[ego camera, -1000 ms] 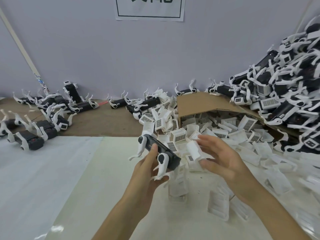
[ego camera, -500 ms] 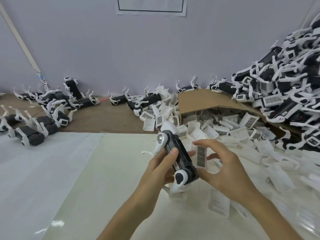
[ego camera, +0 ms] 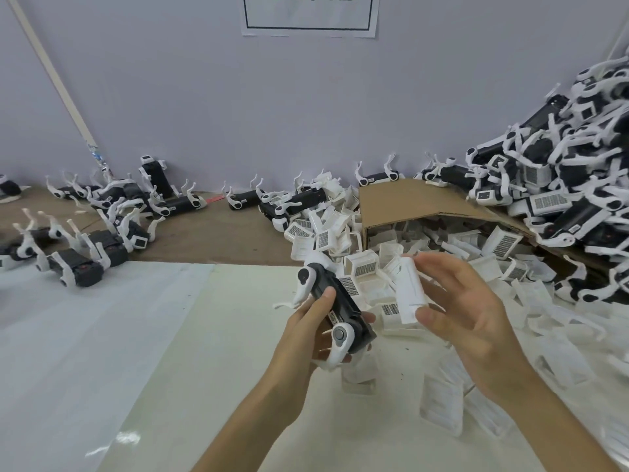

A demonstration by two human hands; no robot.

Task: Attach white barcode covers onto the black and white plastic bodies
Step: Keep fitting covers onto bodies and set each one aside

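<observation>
My left hand (ego camera: 311, 330) grips a black and white plastic body (ego camera: 335, 310), tilted with one white round end up and the other down near my palm. My right hand (ego camera: 466, 311) holds a white barcode cover (ego camera: 410, 289) upright between thumb and fingertips, its plain side toward me. The cover sits just right of the body, a small gap between them. Both are held above the cream table sheet (ego camera: 211, 352).
Loose white covers (ego camera: 367, 267) spill from a tipped cardboard box (ego camera: 408, 202) behind my hands and spread to the right. A tall heap of plastic bodies (ego camera: 561, 185) rises at far right. More bodies (ego camera: 102, 233) lie scattered along the left, by the wall.
The body has stayed steeply tilted in my left hand. My right hand turned the cover so its barcode faces away and drew it slightly off the body.
</observation>
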